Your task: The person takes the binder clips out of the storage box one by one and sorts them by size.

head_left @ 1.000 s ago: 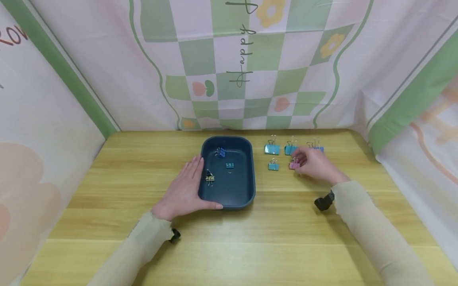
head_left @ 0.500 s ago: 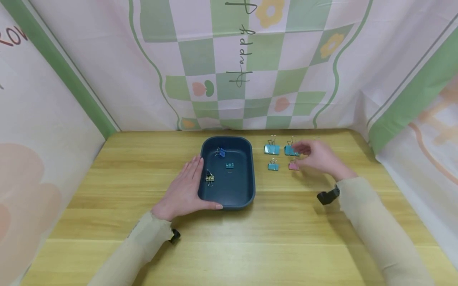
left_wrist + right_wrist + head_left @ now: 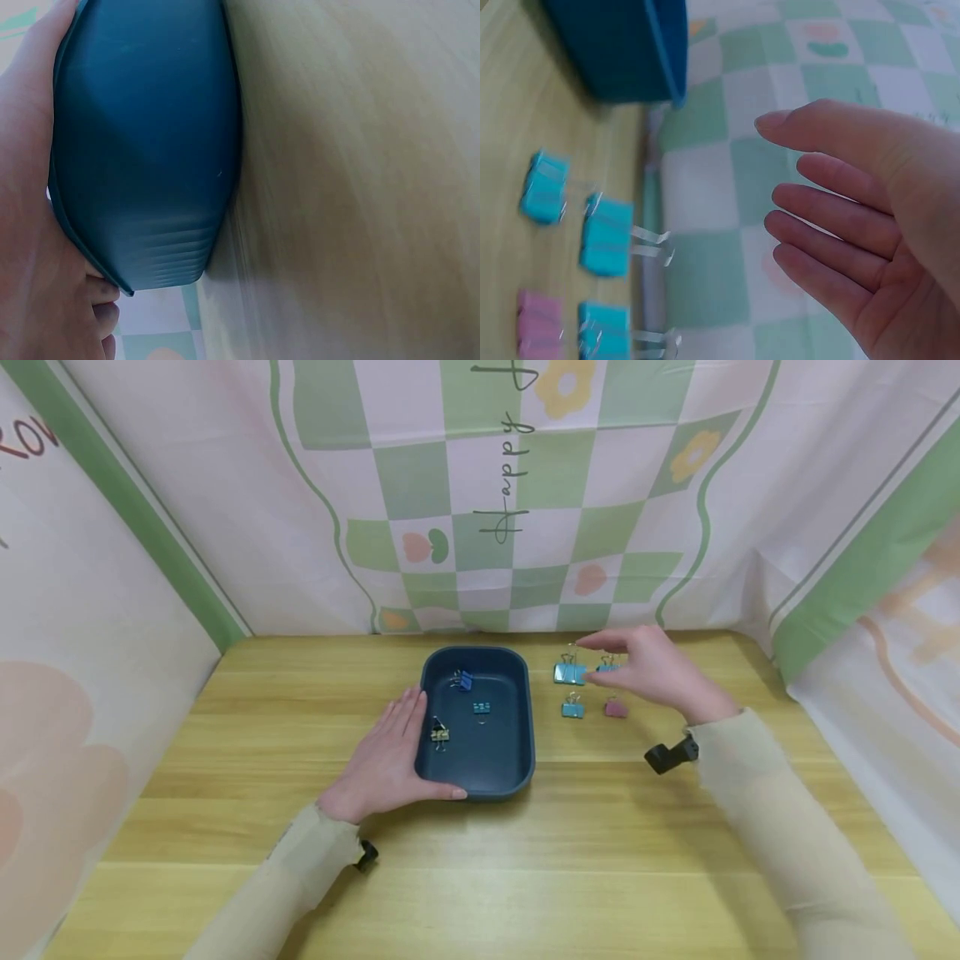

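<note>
Nearest me, both beige sleeves run off the lower edge of the head view, so most of each arm is cut off. On the wooden table, my left hand lies along the tray, fingers straight at its left rim and thumb at the near edge; it touches without pinching. My left wrist view shows only the outer wall, with the inside hidden.

Inside I have a gold clip, a tiny teal clip whose details are hard to make out, and, farthest, a blue clip.

To the right, a small teal clip and a pink clip sit side by side. Behind them stand one large teal clip and a second large teal clip, partly covered by my right hand. That hand hangs above them, thumb and fingers well spread, holding nothing. I can't see what lies beneath its palm. The clips blur in the right wrist view. A checked curtain closes the back.
</note>
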`<state>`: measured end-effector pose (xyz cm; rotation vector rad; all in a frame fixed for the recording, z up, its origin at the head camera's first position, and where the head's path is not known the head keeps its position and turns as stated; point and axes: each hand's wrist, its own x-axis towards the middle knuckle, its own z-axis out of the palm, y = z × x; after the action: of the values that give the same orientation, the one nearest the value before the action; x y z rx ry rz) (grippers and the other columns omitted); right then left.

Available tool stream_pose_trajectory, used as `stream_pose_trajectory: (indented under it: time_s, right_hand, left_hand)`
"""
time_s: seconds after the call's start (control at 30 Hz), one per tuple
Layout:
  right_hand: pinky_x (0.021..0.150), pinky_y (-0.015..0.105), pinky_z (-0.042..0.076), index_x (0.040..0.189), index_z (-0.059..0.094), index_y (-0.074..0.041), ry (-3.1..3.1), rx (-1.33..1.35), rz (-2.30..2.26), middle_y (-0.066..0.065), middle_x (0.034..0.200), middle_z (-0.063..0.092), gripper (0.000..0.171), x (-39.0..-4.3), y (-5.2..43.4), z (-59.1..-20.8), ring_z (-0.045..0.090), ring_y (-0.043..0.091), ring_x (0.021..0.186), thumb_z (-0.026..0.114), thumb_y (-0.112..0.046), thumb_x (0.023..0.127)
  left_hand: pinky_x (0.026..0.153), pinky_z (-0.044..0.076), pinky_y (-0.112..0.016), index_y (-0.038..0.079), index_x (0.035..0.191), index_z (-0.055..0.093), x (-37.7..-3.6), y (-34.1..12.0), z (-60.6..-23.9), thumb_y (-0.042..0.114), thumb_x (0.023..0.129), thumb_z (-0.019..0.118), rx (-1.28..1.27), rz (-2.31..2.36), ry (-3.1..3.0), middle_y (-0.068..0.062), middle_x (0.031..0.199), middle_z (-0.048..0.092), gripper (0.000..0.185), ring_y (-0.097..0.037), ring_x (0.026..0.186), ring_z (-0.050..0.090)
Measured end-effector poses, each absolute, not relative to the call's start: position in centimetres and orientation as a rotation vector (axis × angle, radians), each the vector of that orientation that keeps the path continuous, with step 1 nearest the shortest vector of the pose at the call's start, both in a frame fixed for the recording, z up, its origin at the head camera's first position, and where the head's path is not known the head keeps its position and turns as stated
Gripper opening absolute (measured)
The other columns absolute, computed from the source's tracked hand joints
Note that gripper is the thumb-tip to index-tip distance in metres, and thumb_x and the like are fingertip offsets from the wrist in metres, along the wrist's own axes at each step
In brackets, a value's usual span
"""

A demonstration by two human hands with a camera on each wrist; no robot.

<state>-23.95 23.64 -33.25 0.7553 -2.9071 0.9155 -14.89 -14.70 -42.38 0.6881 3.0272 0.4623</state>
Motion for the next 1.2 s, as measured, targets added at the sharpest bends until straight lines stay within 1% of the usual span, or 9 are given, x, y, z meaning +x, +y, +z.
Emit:
stream_pose_trajectory:
  time_s: [0.23, 0.4, 0.6, 0.7, 0.83, 0.97, 1.1, 1.2]
  right_hand:
    - [0.102, 0.052, 0.048, 0.132, 0.069, -0.008, -2.857, 0.867, 0.939, 0.012, 0.13, 0.068, 0.051, -24.2, 20.5, -32.0, 0.061, 0.033, 0.123, 0.085, -0.022, 0.086]
    - [0.101, 0.05, 0.05, 0.133, 0.068, -0.01, -2.842, 0.904, 0.991, 0.009, 0.13, 0.068, 0.054, -24.7, 18.5, -31.5, 0.062, 0.029, 0.121, 0.087, -0.021, 0.084]
    - [0.103, 0.045, 0.049, 0.131, 0.07, -0.013, -2.838, 0.946, 0.984, 0.004, 0.13, 0.068, 0.054, -25.7, 16.0, -31.3, 0.061, 0.023, 0.123, 0.088, -0.029, 0.082]
    - [0.104, 0.043, 0.048, 0.13, 0.071, -0.012, -2.824, 0.972, 1.025, 0.004, 0.13, 0.068, 0.056, -26.2, 14.9, -31.3, 0.06, 0.023, 0.123, 0.09, -0.03, 0.081]
    - [0.104, 0.041, 0.048, 0.13, 0.071, -0.013, -2.844, 0.978, 1.039, 0.003, 0.129, 0.068, 0.057, -26.8, 13.5, -31.8, 0.061, 0.022, 0.123, 0.09, -0.031, 0.08]
    - [0.104, 0.042, 0.048, 0.131, 0.07, -0.012, -2.872, 0.991, 1.026, 0.004, 0.13, 0.068, 0.057, -27.6, 12.3, -32.6, 0.061, 0.022, 0.123, 0.09, -0.032, 0.08]
    - [0.106, 0.044, 0.046, 0.132, 0.069, -0.009, -2.893, 1.018, 1.033, 0.007, 0.133, 0.066, 0.06, -28.1, 11.3, -33.7, 0.059, 0.025, 0.125, 0.089, -0.032, 0.081]
    - [0.106, 0.044, 0.046, 0.133, 0.067, -0.005, -2.91, 1.039, 1.065, 0.012, 0.132, 0.066, 0.061, -28.5, 10.5, -34.6, 0.06, 0.027, 0.124, 0.089, -0.03, 0.081]
  left_hand:
    - [0.123, 0.005, -0.038, 0.0, 0.162, 0.005, -14.9, -14.8, -42.4, 0.101, 0.064, 0.048, 0.689, 0.458, 3.032, -0.014, 0.169, -0.002, 0.147, -0.022, 0.154, -0.004]
    - [0.123, 0.006, -0.038, 0.0, 0.162, 0.005, -14.9, -14.8, -42.4, 0.102, 0.063, 0.047, 0.689, 0.457, 3.04, -0.014, 0.169, -0.001, 0.148, -0.021, 0.154, -0.004]
    - [0.123, 0.006, -0.039, 0.001, 0.162, 0.004, -15.0, -14.9, -42.5, 0.102, 0.062, 0.047, 0.686, 0.465, 3.041, -0.013, 0.169, -0.001, 0.148, -0.021, 0.154, -0.004]
    - [0.123, 0.005, -0.038, 0.001, 0.163, 0.004, -15.0, -15.0, -42.5, 0.102, 0.063, 0.047, 0.679, 0.462, 3.042, -0.013, 0.169, -0.001, 0.148, -0.02, 0.154, -0.005]
    - [0.123, 0.004, -0.037, 0.002, 0.163, 0.003, -15.0, -15.0, -42.5, 0.102, 0.063, 0.047, 0.668, 0.453, 3.035, -0.012, 0.169, -0.002, 0.148, -0.019, 0.154, -0.005]
    - [0.123, 0.005, -0.037, 0.002, 0.163, 0.003, -15.0, -14.9, -42.5, 0.102, 0.063, 0.046, 0.665, 0.452, 3.026, -0.012, 0.169, -0.002, 0.147, -0.019, 0.154, -0.005]
    - [0.123, 0.004, -0.037, 0.003, 0.163, 0.002, -14.9, -14.9, -42.4, 0.101, 0.064, 0.046, 0.668, 0.456, 3.016, -0.011, 0.17, -0.002, 0.146, -0.019, 0.154, -0.005]
    - [0.123, 0.004, -0.037, 0.003, 0.163, 0.001, -15.0, -14.9, -42.4, 0.101, 0.064, 0.046, 0.675, 0.46, 3.013, -0.011, 0.17, -0.002, 0.146, -0.019, 0.154, -0.006]
